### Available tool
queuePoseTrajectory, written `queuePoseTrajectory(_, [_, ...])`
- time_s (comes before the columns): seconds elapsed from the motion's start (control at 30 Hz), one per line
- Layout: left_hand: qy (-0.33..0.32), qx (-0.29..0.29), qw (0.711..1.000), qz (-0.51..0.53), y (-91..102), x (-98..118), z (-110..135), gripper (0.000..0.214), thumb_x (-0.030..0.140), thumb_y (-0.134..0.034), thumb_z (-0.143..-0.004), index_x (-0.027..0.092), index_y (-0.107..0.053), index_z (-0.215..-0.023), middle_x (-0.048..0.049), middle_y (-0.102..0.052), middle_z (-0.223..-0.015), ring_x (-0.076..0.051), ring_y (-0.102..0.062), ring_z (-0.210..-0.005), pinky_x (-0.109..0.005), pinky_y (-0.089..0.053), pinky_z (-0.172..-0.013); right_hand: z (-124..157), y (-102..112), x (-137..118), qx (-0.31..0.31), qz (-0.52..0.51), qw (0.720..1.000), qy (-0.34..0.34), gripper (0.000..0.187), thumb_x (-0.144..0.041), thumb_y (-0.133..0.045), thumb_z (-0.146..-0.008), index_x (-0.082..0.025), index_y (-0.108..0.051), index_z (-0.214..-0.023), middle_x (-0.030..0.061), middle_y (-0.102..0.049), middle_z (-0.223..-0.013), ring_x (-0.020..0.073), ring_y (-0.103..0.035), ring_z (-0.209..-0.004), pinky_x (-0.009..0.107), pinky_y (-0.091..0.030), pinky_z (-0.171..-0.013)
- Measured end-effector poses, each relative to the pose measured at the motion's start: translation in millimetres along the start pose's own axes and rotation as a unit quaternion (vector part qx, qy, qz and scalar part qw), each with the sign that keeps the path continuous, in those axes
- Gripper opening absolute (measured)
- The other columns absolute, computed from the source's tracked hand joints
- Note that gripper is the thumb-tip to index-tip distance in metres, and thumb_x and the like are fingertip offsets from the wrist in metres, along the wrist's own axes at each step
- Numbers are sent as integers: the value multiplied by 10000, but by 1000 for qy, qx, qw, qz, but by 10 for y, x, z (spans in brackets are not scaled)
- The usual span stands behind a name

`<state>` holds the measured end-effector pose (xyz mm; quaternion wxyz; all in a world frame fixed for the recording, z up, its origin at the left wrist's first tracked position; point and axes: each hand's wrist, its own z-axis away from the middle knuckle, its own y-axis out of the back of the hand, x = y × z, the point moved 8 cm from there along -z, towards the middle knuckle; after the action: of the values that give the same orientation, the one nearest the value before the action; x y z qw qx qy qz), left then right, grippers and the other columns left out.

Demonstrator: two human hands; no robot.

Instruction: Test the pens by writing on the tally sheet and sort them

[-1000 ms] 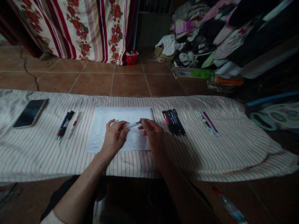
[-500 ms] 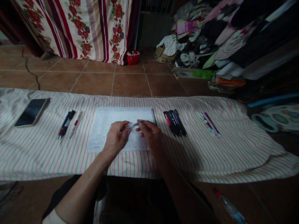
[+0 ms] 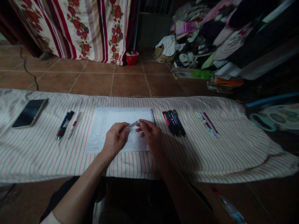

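Note:
My left hand [image 3: 114, 139] pinches a clear-barrelled pen [image 3: 131, 125] above a spiral-bound printed form [image 3: 105, 118]. My right hand [image 3: 151, 136] has its fingertips closed on the pen's far end, and both hands rest over the paper. The fingers hide the pen's ends. To the right stands a bundle of dark pens [image 3: 174, 123], and two pens [image 3: 64, 125] lie to the left. A smartphone [image 3: 29, 113] lies face up at the far left.
A pink-striped cloth [image 3: 42, 155] covers the low surface, with a packet of pens [image 3: 207, 124] on it. A plastic bottle [image 3: 230, 208] lies on the tiled floor [image 3: 93, 84]. Farther off are a red basket [image 3: 132, 58], a cardboard box [image 3: 161, 51] and heaped clothes [image 3: 210, 34].
The pen has turned a little and now sits lower between my hands. My right hand has shifted toward its far end, and my left hand has drawn slightly closer.

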<state>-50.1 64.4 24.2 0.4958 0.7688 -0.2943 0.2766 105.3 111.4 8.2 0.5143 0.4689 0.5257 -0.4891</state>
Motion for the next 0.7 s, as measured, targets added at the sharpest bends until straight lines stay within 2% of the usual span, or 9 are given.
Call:
queuePoseTrajectory(0.23, [-1,-7,1000,-27,10,-13,-9,203,225,-505,-859,162,-624,-1011,-71,-675,-907,-194,-621,-855,-347,-505,-782,-151,350,-51,87,41,994,44,322,-400,-602,-762,-145,-665,-948,70,-714,-822,140,-648,-620,217,-445,-460])
queuePoseTrajectory(0.37, [0,0,999,-39,29,-30,-16,209,241,-495,-859,164,-625,-1003,-70,-671,-902,-198,-619,-858,-347,-505,-785,-206,545,-78,125,116,983,65,307,-390,-579,-776,-161,-682,-952,61,-701,-799,163,-645,-664,248,-473,-511])
queuePoseTrajectory(0.53, [-6,-6,998,-65,27,-17,-18,222,247,-473,-851,164,-621,-994,-69,-663,-869,-207,-616,-839,-352,-501,-764,-213,592,-180,129,240,955,118,276,-333,-534,-795,-166,-698,-942,97,-695,-915,186,-637,-764,316,-514,-676])
queuePoseTrajectory(0.7, [1,-7,997,-80,33,-18,-16,222,253,-462,-847,175,-621,-980,-63,-665,-864,-205,-619,-829,-352,-502,-758,-241,551,-163,104,352,917,157,251,-248,-525,-779,-164,-705,-932,115,-672,-923,197,-619,-750,352,-510,-731])
